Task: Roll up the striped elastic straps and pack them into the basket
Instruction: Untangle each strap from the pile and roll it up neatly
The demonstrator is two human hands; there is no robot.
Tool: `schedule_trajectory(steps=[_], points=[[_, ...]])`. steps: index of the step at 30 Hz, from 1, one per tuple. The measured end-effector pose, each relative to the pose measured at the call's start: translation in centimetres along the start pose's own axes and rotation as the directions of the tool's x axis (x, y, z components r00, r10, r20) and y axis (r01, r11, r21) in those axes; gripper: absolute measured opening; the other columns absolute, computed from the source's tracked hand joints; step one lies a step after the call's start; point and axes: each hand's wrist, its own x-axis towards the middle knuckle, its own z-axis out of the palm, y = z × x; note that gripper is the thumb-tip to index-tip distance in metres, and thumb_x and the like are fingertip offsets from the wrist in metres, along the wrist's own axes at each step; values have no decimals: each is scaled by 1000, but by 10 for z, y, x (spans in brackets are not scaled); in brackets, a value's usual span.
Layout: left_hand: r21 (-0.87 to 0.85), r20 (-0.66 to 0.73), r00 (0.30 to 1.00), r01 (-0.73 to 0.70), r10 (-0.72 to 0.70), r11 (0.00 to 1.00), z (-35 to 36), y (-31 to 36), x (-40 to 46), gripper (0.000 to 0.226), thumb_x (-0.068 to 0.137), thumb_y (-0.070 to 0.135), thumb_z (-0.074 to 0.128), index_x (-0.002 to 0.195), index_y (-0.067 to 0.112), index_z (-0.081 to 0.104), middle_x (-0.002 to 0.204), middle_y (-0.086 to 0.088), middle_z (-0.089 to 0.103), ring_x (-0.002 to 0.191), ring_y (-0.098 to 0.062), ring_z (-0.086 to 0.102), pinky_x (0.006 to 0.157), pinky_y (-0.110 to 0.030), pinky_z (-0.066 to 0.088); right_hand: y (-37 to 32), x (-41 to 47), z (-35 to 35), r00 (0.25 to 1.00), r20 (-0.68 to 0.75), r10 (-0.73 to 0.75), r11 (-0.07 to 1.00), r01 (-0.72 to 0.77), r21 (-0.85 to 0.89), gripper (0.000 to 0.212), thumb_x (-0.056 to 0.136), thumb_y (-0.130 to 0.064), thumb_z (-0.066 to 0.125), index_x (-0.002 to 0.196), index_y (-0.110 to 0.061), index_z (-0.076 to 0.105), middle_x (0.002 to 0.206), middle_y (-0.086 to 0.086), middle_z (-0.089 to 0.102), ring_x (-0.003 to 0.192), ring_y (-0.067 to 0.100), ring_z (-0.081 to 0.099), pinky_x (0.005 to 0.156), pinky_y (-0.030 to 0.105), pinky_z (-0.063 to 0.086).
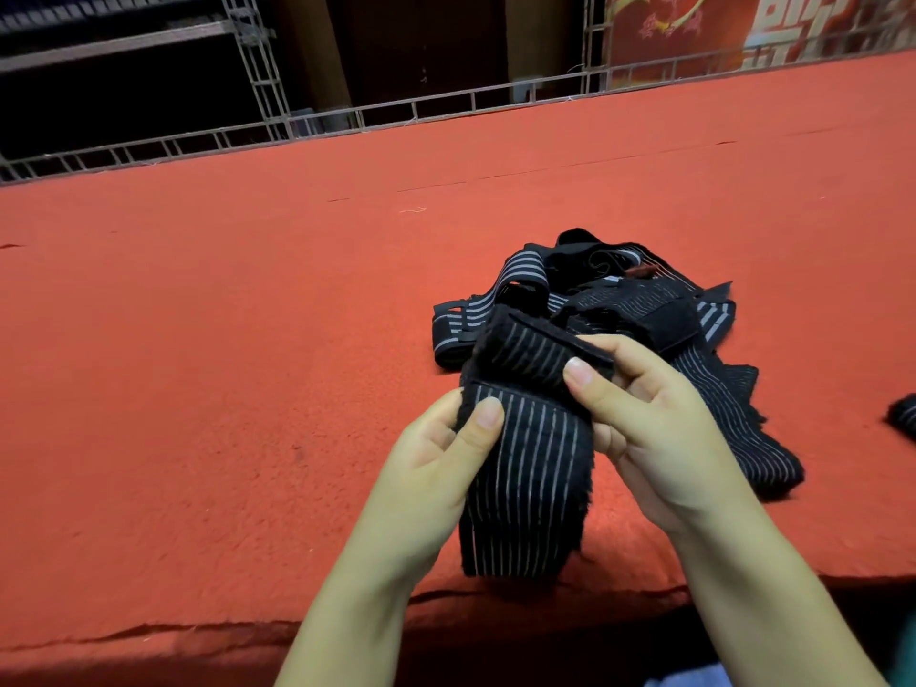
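Two hands on one strap (525, 438), low over the red surface (223, 389). Left hand (446, 458) pinching the strap's left edge, thumb on the striped face. Right hand (639, 414) pinching the folded-over top end, thumb on top, fingers curled behind. Both grips closed on the same strap; free tail hanging toward the surface's near edge.

More straps in a tangled pile (595, 300) just behind the hands, one band trailing off to the right past the right wrist. Another dark piece (904, 414) at the far right edge, possibly a finished roll, too cropped to tell. No basket in view.

Step in hand, by judgement: starting the roll at the folded end.

Risks from here:
- Loose first turn, from a slack pinch on a springy elastic; roll likely to unwind once released.
- Skewed roll, from the left edge pulled lower than the right; coil coning out sideways.
- Tail sliding off the near edge and dragging the strap down, if tension drops.
- Fuzzy end patches catching on the pile behind, if the roll drifts into it.
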Motion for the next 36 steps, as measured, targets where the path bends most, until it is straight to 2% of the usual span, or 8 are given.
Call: schedule_trajectory(steps=[5, 9, 12, 16, 21, 26, 33, 36], points=[[1, -92, 995, -34, 34, 999, 4, 2, 3, 15, 83, 29, 61, 87, 26, 76, 88, -3, 74, 81, -15, 67, 73, -27, 54, 5, 0, -1, 999, -28, -38, 998, 37, -54, 28, 72, -17, 62, 99, -10, 63, 83, -4, 70, 75, 7, 65, 54, 22, 53], [3, -110, 994, -7, 7, 1000, 5, 3, 2, 15, 80, 34, 70, 88, 23, 74, 89, -16, 73, 77, -32, 68, 76, -54, 54, 13, 1, -4, 991, -27, -130, 960, 119, -253, 19, 77, -19, 74, 94, -22, 67, 86, -12, 71, 81, 4, 66, 63, 25, 56], [3, -149, 989, 15, -14, 1000, 5, 2, 3, 16, 86, 34, 70, 85, 19, 74, 86, -17, 73, 72, -29, 68, 69, -45, 56, 17, 0, -7, 976, 8, -219, 868, 198, -456, 19, 78, -22, 67, 92, -34, 67, 96, -16, 70, 92, 3, 65, 83, 30, 53], [-2, -192, 981, 38, -38, 999, 5, 2, 5, 29, 80, 39, 61, 86, 13, 71, 80, -10, 74, 70, -19, 68, 62, -30, 55, 17, -1, -4, 953, 103, -286, 765, 292, -574, 28, 77, -20, 68, 98, -38, 63, 101, -21, 68, 99, 1, 63, 88, 16, 46], [120, -245, 969, 64, -33, 991, 3, 2, 7, 69, 72, 68, 58, 86, 1, 67, 77, -9, 71, 72, -17, 62, 65, -34, 47, 18, -1, -3, 945, 149, -291, 717, 319, -620, 33, 77, -15, 71, 97, -40, 64, 102, -14, 69, 101, 4, 63, 86, 13, 45], [82, -309, 948, 100, -70, 992, 5, 4, 5, 60, 77, 71, 56, 65, 14, 69, 69, -3, 65, 66, -14, 58, 61, -31, 43, 18, -2, -3, 964, 194, -184, 759, 265, -595, 50, 76, -1, 75, 98, -44, 65, 106, -6, 66, 97, 7, 64, 76, 12, 47], [-9, -286, 958, 14, -16, 1000, 1, 7, 4, 39, 84, 44, 64, 84, 5, 69, 77, -8, 74, 70, -17, 69, 61, -28, 54, 15, -2, -2, 985, 174, -23, 882, 101, -459, 48, 68, -62, 72, 110, -41, 64, 107, -20, 67, 100, 0, 65, 80, 19, 53], [-3, -248, 969, -11, 10, 1000, -1, 6, 3, 35, 84, 38, 57, 93, 6, 69, 89, -12, 75, 80, -21, 71, 69, -30, 57, 15, -3, 2, 992, 106, 62, 925, -17, -381, 33, 82, -53, 61, 107, -32, 64, 96, -6, 70, 86, -2, 65, 63, 21, 54]])
